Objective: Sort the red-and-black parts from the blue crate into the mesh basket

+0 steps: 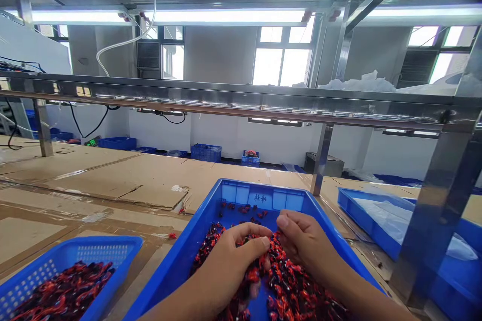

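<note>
A blue plastic tray (pixel 259 186) sits on the bench right in front of me, heaped with a tangle of red and black twisted cords (pixel 291 281). Both hands are down in this heap. My left hand (pixel 231 266) is closed around a clump of the cords, and my right hand (pixel 305 246) pinches into the tangle close beside it. Some loose pieces lie scattered toward the tray's far wall. The tray's floor is partly hidden by the cords and my hands.
A blue mesh basket (pixel 81 256) holding more of the same cords stands at my left. At my right is a blue tray lined with clear plastic (pixel 372 215). A steel frame upright (pixel 433 215) rises beside it, and a steel rail crosses above the cardboard-covered bench (pixel 113 180).
</note>
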The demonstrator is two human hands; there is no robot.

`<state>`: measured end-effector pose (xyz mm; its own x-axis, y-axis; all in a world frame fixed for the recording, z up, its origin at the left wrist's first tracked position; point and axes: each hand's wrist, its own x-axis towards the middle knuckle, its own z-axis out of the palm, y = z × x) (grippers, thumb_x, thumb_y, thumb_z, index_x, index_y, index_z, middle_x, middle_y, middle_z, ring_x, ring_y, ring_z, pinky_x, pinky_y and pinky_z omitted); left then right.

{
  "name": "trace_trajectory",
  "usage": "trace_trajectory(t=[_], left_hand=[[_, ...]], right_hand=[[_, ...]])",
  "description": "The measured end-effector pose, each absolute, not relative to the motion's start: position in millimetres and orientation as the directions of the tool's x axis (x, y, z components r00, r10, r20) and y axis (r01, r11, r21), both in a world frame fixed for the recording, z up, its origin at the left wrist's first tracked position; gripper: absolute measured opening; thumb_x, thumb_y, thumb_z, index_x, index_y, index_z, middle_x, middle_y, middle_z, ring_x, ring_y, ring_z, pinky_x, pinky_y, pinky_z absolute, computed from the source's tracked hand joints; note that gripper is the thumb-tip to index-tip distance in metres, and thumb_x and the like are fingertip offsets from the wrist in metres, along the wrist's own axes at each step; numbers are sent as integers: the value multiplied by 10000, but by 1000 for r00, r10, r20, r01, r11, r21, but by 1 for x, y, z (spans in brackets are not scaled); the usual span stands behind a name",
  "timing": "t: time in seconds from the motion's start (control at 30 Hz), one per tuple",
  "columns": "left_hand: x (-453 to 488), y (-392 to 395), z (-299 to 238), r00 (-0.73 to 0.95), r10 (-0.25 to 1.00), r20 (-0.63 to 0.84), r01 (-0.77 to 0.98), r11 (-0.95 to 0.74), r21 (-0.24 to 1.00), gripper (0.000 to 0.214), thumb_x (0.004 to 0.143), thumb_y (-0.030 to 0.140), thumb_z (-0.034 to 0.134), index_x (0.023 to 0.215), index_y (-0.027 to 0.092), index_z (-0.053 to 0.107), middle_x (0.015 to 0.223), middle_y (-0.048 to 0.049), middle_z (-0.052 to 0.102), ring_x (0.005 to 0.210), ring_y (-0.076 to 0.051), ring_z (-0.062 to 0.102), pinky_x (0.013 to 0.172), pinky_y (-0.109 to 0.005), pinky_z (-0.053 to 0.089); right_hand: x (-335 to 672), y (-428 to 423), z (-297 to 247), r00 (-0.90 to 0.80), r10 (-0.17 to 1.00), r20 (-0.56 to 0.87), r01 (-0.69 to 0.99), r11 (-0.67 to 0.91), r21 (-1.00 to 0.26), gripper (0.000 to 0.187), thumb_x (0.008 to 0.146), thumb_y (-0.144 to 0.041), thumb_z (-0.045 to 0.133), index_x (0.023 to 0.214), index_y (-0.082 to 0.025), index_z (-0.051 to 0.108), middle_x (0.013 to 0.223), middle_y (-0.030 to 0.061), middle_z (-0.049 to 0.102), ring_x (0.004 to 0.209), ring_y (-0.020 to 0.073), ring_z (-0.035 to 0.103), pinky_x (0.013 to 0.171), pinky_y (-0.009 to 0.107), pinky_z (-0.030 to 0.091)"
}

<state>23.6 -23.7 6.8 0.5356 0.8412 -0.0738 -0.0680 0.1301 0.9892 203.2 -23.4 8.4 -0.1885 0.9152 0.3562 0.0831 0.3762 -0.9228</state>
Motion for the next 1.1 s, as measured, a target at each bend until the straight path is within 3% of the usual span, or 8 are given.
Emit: trace_trajectory(t=[0.1, 0.27, 0.63, 0.77, 0.83, 0.9, 1.0, 1.1], left_hand=[[24, -24, 5, 521, 851, -67, -49, 108, 993, 364, 826, 474, 586, 1106, 243, 564, 740, 14, 607, 377, -91, 480, 282, -165, 302], [25, -20, -1, 518, 853, -60, -41, 95, 995, 403, 837, 460, 554, 1186, 259, 538, 685, 24, 601, 373, -110, 493, 280, -174, 318], [28, -21, 2, 459, 884, -87, 0, 98, 995, 438, 806, 535, 597, 1109, 219, 589, 457, 48, 527, 310, -111, 400, 288, -184, 319], [27, -23, 9, 436, 888, -144, -65, 190, 980, 383, 795, 551, 623, 942, 198, 620, 471, 45, 506, 325, -84, 374, 304, -169, 294], [26, -24, 11, 439, 880, -184, -109, 256, 961, 385, 788, 565, 632, 843, 184, 614, 483, 44, 491, 336, -62, 347, 311, -154, 266], [25, -23, 13, 444, 869, -220, -166, 320, 933, 409, 757, 576, 670, 800, 175, 604, 512, 44, 490, 360, -50, 352, 313, -140, 243], [25, -21, 13, 447, 861, -243, -239, 376, 895, 442, 704, 570, 734, 819, 161, 610, 576, 38, 510, 408, -44, 397, 313, -123, 227], [24, -20, 12, 458, 848, -268, -259, 415, 872, 466, 708, 577, 732, 860, 153, 614, 618, 35, 524, 423, -35, 405, 318, -117, 240]], right_hand=[[204, -31, 12, -236, 752, 616, 532, 630, -565, 298, 829, -408, 670, 663, -177, 581, 535, -42, 485, 491, 98, 418, 464, 213, 286], [201, -43, 16, -387, 472, 792, 657, 743, -122, 128, 847, -302, 666, 872, -176, 675, 569, -29, 590, 470, 103, 500, 483, 220, 345], [203, -46, 15, -501, 377, 779, 773, 600, 206, 178, 876, -241, 600, 710, -179, 581, 588, -9, 591, 523, 130, 520, 518, 290, 282], [199, -48, 19, -404, 533, 743, 772, 635, -35, 193, 867, -249, 546, 686, -183, 541, 587, -7, 543, 524, 126, 465, 511, 281, 257], [199, -44, 21, -259, 773, 579, 656, 581, -483, 216, 861, -286, 477, 667, -194, 497, 557, -24, 475, 482, 113, 403, 468, 258, 243], [202, -36, 22, -254, 947, 196, 325, 275, -905, 223, 859, -325, 385, 703, -204, 488, 555, -41, 431, 413, 89, 301, 393, 226, 185], [207, -24, 18, -472, 868, -152, -96, -222, -970, 195, 825, -334, 365, 791, -203, 505, 661, -40, 474, 379, 51, 177, 339, 196, 72], [205, -21, 12, -481, 872, -85, -143, -174, -974, 129, 807, -330, 487, 781, -203, 495, 639, -62, 444, 383, 42, 177, 340, 186, 87]])
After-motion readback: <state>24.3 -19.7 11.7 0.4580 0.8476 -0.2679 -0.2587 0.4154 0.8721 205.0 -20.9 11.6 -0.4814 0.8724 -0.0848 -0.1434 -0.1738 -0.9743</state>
